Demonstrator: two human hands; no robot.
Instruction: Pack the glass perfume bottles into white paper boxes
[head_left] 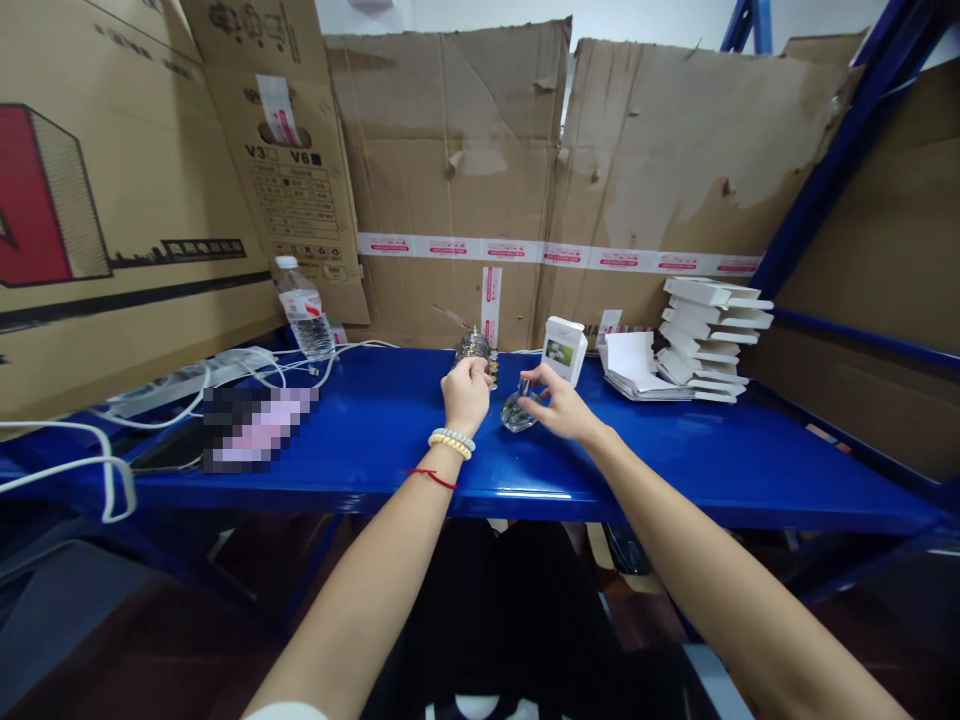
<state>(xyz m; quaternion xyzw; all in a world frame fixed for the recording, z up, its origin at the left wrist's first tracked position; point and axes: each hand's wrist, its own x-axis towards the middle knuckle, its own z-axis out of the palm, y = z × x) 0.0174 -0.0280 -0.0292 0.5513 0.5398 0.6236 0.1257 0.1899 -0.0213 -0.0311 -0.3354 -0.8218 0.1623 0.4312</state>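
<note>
Glass bottle [517, 413] held by its top

The right hand [559, 402] pinches the bottle's neck, likely to steady it, its body just below the fingers. The left hand [466, 395] curls at clustered glassware [472, 348]; I cannot tell whether it grips. Beyond the right fingers, a white box [564, 350] stands within easy reach.

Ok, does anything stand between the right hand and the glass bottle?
Nothing visible does: the right hand's fingertips are already at the top of the glass bottle, though whether they grip it is unclear. The white box stands behind, and the left hand is off to the left.
</note>
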